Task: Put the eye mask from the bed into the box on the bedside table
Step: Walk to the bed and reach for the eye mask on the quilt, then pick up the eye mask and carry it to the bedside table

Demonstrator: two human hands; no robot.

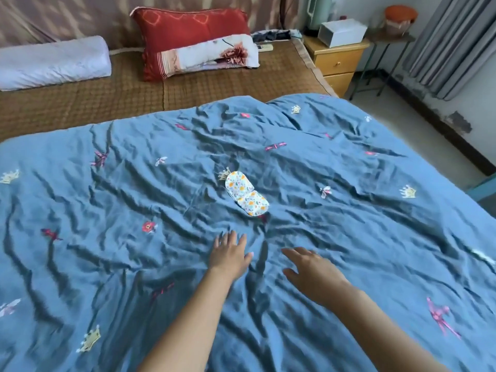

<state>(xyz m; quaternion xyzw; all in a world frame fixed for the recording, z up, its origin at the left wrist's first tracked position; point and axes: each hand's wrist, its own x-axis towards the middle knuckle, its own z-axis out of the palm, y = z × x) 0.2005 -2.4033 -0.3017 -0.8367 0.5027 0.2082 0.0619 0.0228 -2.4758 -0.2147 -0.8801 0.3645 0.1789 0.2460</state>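
A small floral eye mask (246, 193) lies flat on the wrinkled blue quilt (349, 210) near the middle of the bed. Just below it my left hand (230, 255) hovers over the quilt with fingers spread, holding nothing. To its right, my right hand (312, 272) is also open and empty, a little farther from the mask. Far off at the upper right, a white box (342, 32) stands on the yellow wooden bedside table (335, 59).
A red pillow (188, 30) with a folded floral cloth (214, 53) and a white bolster (53, 63) lie at the head of the bed on a woven mat. Grey curtains (451, 44) hang at right, beside a small stand with an orange-lidded jar (400, 20).
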